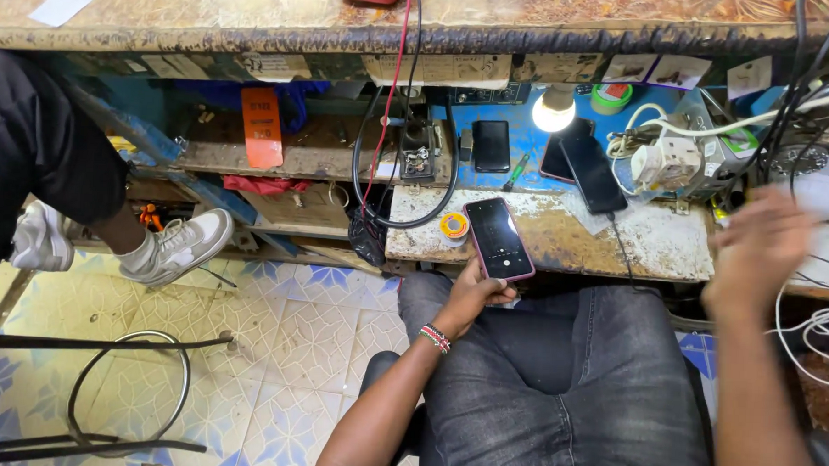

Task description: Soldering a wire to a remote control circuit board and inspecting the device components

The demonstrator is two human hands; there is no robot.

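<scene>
Your left hand (472, 295) pinches the pink-edged smartphone (498, 238) by its near end, long axis running away from you over the counter (561, 238) edge. Right hand (758, 250) is blurred, fingers loosely spread, holding nothing, well right of the phone.

A single head-worn camera looks steeply down from above the seated person's lap, facing forward toward the worn workbench (561, 231). It sits close: the jeans-clad thighs fill the bottom edge just below the workbench, and both forearms enter from the bottom corners. The lit bulb (554, 109) lies just beyond the workbench, near the frame's upper middle. The tiled floor (273, 347) spreads left of the workbench. The wide lens bends the upper shelf edge above the workbench.
</scene>
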